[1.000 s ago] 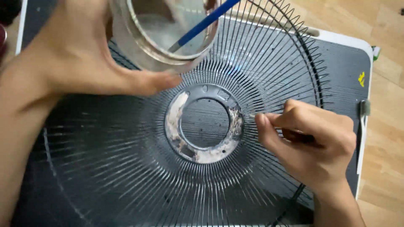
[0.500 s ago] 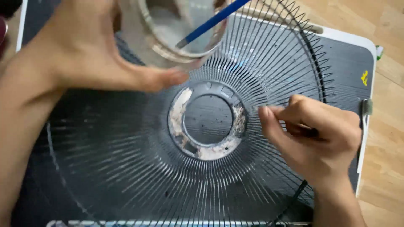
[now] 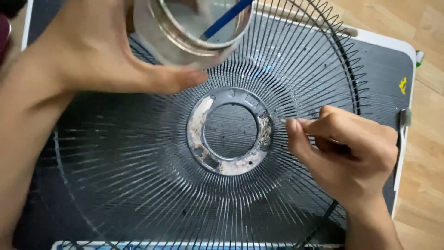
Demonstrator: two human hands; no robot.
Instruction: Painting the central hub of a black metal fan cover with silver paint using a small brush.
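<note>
The fan grille (image 3: 152,185) lies flat on a dark mat (image 3: 384,74), its hub ring (image 3: 230,131) at centre frame, smeared with pale residue. The right hand (image 3: 344,150) is curled closed just right of the ring, thumb and forefinger pinched on a small pale item; its kind cannot be told. The left hand (image 3: 99,51) wraps a clear jar (image 3: 194,30) above the grille's upper part, thumb extended under it. A blue stick (image 3: 226,18) stands inside the jar. Wooden floor (image 3: 430,176) shows at right.
</note>
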